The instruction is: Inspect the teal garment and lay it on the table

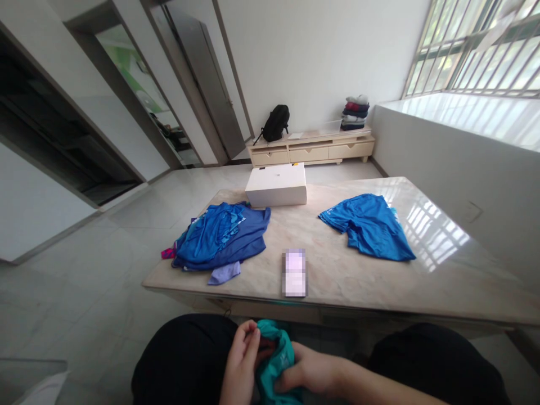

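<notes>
A bunched teal-green cloth garment is between my hands, low in the view, in front of the table's near edge. My left hand pinches its upper edge, with thumb and fingers together. From the other side, my right hand grips the fabric, its thumb on the near face and some fingers hidden behind the folds. What kind of garment it is cannot be made out. Beyond my hands, blue shorts lie spread on the right of the marble table, and a heap of blue clothes lies on the left.
A blurred-out phone-like object lies near the table's front edge. At the back of the table stands a white box. Behind it, a low cabinet carries a black backpack and folded clothes. My knees flank my hands.
</notes>
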{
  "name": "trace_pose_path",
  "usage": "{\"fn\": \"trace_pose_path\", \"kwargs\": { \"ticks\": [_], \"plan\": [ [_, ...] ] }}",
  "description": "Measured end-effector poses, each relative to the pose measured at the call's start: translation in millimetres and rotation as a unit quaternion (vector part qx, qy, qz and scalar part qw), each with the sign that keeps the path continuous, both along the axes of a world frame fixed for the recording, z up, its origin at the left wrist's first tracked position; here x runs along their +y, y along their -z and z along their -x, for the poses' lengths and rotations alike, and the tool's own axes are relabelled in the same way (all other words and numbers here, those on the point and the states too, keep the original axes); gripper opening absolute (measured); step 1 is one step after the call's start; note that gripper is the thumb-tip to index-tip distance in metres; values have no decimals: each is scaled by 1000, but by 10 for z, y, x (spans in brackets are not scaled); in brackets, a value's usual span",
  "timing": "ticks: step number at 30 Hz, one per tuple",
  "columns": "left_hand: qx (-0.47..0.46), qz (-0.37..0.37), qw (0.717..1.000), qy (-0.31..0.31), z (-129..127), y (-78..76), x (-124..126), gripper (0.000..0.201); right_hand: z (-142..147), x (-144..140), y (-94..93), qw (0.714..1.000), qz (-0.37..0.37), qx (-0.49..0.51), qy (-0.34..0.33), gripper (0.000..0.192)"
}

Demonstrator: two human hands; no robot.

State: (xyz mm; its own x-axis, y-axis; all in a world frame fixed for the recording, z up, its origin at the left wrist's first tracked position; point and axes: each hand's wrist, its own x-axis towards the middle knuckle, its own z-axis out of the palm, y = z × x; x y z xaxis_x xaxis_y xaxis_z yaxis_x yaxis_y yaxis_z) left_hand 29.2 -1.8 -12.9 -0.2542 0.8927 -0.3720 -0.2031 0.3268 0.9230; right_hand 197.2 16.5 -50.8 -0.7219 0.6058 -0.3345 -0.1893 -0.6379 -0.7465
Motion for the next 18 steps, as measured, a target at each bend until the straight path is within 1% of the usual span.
{"fn": "trace_pose_path", "kwargs": {
  "ticks": [2,5,8,10,12,14,16,18],
  "plan": [
    [11,-10,999,35,21,-20,-14,62,-49,38,-31,998,35,45,7,48],
    [55,-33,995,81,29,-72,-100,59,-95,110,-55,996,40,84,5,48],
    [104,-65,986,116,42,-95,-197,61,-113,174,-64,996,35,86,8,50],
    [109,-88,980,144,59,-81,-235,63,-113,194,-66,996,31,85,6,53],
    [110,-114,974,165,78,-63,-249,68,-112,194,-71,996,26,84,1,55],
    [130,-137,966,174,96,-62,-246,72,-117,182,-88,996,20,83,-5,55],
    [171,-145,958,179,115,-81,-229,64,-128,164,-123,996,14,84,-10,54],
    [210,-145,948,192,142,-106,-203,46,-144,147,-176,996,10,84,-13,53]
  ]
}}
